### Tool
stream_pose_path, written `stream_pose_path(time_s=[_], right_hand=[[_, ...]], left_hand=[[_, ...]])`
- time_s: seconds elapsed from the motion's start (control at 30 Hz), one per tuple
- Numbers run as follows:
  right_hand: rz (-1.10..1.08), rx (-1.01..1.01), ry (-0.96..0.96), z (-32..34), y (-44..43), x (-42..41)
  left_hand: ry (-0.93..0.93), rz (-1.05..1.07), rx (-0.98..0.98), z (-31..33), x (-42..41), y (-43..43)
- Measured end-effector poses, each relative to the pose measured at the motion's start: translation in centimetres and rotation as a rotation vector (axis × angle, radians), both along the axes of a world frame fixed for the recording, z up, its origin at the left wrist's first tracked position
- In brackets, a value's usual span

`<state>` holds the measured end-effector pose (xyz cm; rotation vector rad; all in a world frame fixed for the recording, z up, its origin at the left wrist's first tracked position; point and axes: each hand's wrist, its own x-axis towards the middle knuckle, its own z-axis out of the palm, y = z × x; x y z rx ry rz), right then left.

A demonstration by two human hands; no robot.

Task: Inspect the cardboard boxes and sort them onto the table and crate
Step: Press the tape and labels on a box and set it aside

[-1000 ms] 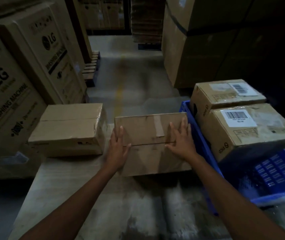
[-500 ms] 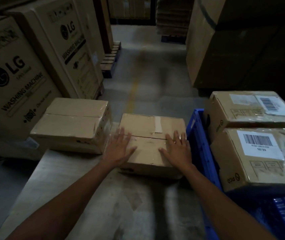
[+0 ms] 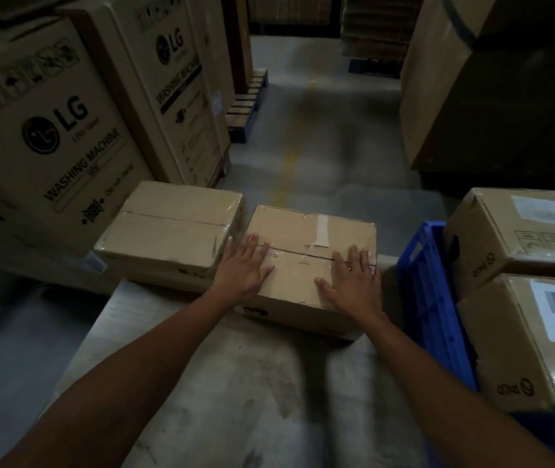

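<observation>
Pressing one box [image 3: 303, 241] at the table's [image 3: 218, 383] far edge, left hand [image 3: 245, 266] and right hand [image 3: 355, 282] lie flat, fingers straight. A second box [image 3: 171, 228] sits just left; the crate [image 3: 431, 298] holds two: far box [image 3: 519, 238], near box [image 3: 519, 349].

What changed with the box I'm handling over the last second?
The taped box, tipped up toward you a second ago, has been laid flat on the table close beside the left box. Your left hand and right hand stayed on it, now flat on top. The left box and the two labelled boxes in the blue crate stayed put.
</observation>
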<state>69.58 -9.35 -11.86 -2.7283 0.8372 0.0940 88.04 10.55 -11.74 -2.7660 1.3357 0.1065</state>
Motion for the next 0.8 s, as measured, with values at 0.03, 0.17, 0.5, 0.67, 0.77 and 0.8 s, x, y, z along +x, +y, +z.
stream_pose_path(time_s=[0.03, 0.17, 0.5, 0.67, 0.77, 0.8], right_hand=[[0.008, -0.005, 0.004, 0.0, 0.0, 0.5], [0.007, -0.015, 0.006, -0.3, -0.3, 2.2], [0.029, -0.042, 0.017, -0.3, -0.7, 4.5], [0.051, -0.046, 0.022, -0.5, -1.1, 4.8], [0.064, -0.049, 0.027, -0.6, -1.1, 4.8], [0.067, -0.05, 0.027, -0.6, -1.0, 4.9]], left_hand=[[0.001, 0.001, 0.001, -0.1, 0.5, 0.1], [0.001, 0.03, 0.021, 0.0, 2.0, 0.0], [0.159, 0.122, 0.011, 0.1, 3.9, -0.2], [0.174, 0.122, -0.029, -0.1, 4.0, -0.2], [0.17, 0.111, -0.044, -0.3, 4.2, 0.0], [0.17, 0.105, -0.047, -0.4, 4.3, 0.1]])
